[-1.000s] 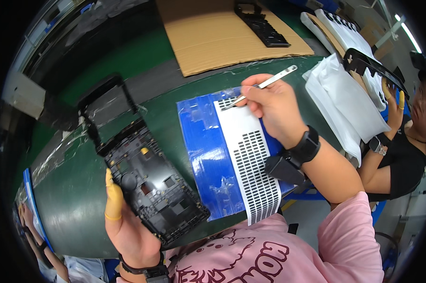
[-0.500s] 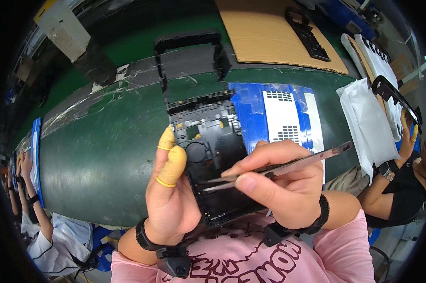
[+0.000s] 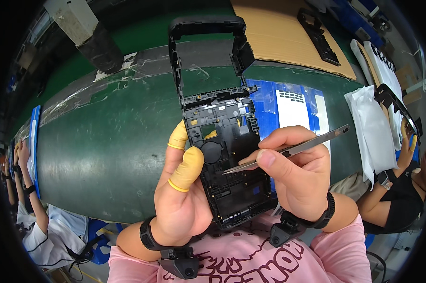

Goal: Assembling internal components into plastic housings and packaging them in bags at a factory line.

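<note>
Yellow finger cots cover two fingertips of my left hand (image 3: 182,198), which grips the left edge of a black plastic device housing (image 3: 227,146). An open rectangular frame extends from the housing's far end. Inside it I see ribs, small brass-coloured inserts, a round disc and small yellow patches. My right hand (image 3: 295,172) pinches metal tweezers (image 3: 312,145) between thumb and fingers. Their tips lie close together over the housing's middle, below the round disc. Whether the tips touch the housing or hold something tiny, I cannot tell.
Under the housing's right side lies a blue sheet (image 3: 265,106) with a white perforated label sheet (image 3: 293,115). White pouches (image 3: 371,127) are to the right. Another black frame (image 3: 319,37) rests on cardboard (image 3: 265,37). A co-worker's hand (image 3: 406,141) holds a black part at right; people sit at left.
The housing and both hands have shifted right. My right hand has moved the tweezers up from the lower part of the housing towards its middle, and their tips have come together.
</note>
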The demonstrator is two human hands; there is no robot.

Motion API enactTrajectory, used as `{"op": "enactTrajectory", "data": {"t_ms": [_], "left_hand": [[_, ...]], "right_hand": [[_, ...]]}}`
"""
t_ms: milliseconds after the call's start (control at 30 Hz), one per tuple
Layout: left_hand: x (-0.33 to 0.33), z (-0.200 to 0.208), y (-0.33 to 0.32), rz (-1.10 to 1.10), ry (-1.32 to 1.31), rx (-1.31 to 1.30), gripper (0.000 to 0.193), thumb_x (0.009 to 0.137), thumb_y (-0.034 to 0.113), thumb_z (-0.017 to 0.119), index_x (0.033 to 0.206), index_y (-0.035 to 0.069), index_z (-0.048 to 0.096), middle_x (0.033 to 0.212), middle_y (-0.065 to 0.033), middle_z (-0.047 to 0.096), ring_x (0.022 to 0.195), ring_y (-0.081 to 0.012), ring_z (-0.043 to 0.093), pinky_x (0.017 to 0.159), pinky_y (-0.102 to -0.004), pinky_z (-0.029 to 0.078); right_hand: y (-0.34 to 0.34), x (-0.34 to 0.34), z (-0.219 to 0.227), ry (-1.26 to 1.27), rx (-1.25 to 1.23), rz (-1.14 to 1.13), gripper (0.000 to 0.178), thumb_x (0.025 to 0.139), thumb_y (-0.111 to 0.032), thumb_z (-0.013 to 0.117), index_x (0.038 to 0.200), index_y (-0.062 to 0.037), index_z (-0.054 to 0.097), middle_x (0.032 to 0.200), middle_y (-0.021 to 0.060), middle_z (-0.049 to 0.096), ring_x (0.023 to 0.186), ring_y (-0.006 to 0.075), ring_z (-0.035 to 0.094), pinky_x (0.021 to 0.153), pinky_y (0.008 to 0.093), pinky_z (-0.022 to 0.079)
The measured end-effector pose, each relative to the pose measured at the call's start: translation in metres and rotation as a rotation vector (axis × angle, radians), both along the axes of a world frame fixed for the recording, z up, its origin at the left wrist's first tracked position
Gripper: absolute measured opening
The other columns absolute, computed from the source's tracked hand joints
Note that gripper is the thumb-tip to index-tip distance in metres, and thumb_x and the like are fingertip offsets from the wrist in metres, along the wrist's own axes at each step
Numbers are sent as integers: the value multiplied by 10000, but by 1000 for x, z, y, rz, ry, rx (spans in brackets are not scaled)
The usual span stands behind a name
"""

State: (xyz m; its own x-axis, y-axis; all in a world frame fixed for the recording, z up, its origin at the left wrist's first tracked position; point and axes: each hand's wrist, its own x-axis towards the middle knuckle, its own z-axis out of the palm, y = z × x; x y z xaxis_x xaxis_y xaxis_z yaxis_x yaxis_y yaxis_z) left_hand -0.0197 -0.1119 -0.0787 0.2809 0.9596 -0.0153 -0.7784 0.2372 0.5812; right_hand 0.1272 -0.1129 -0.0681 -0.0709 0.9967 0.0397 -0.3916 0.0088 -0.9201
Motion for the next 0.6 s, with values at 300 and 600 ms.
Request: {"op": "enactTrajectory", "data": {"t_ms": [300, 600], "left_hand": [[1, -3, -1, 20, -22, 4, 415, 913, 282, 357, 1280, 97, 300, 1217, -119, 435, 1085, -245, 466, 911, -383, 392], [3, -5, -2, 71, 53, -55, 397, 922, 285, 327, 1273, 100, 312, 1218, -127, 439, 1085, -256, 470, 913, -396, 391]], "right_hand": [[4, 1, -5, -12, 49, 18, 157, 761, 66, 581, 915, 49, 559, 841, 82, 582, 752, 114, 577, 659, 211, 461], [5, 3, -5, -29, -17, -13, 155, 760, 51, 592, 912, 44, 562, 815, 74, 583, 729, 104, 574, 641, 201, 455]]}}
